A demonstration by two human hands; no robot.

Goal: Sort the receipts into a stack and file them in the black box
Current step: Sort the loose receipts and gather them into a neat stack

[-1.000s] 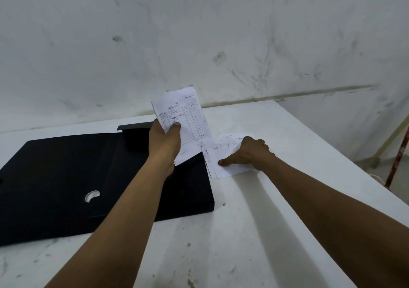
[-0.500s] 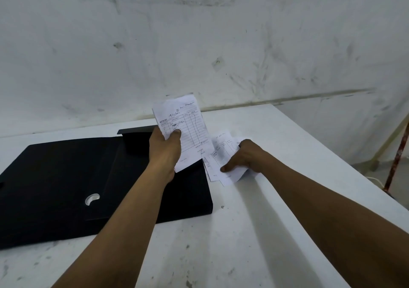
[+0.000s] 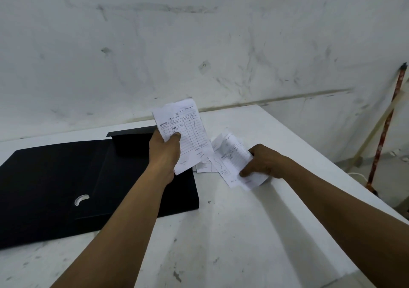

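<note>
Gathering is the step in hand — left hand [image 3: 164, 155] grips one receipt [image 3: 188, 132] above the open black box [image 3: 66, 177], right hand [image 3: 263, 166] pinches another receipt [image 3: 234, 155] off the table [image 3: 243, 232] — next, likely stacking both

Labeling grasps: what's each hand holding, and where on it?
Left hand holds a receipt by its lower left edge, thumb on the printed face. Right hand pinches another receipt at its right edge.

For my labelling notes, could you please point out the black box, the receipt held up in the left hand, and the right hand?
black box [image 3: 55, 177], head view, flat top.
receipt [image 3: 188, 130], head view, ruled middle.
right hand [image 3: 264, 162], head view, its back.
</note>
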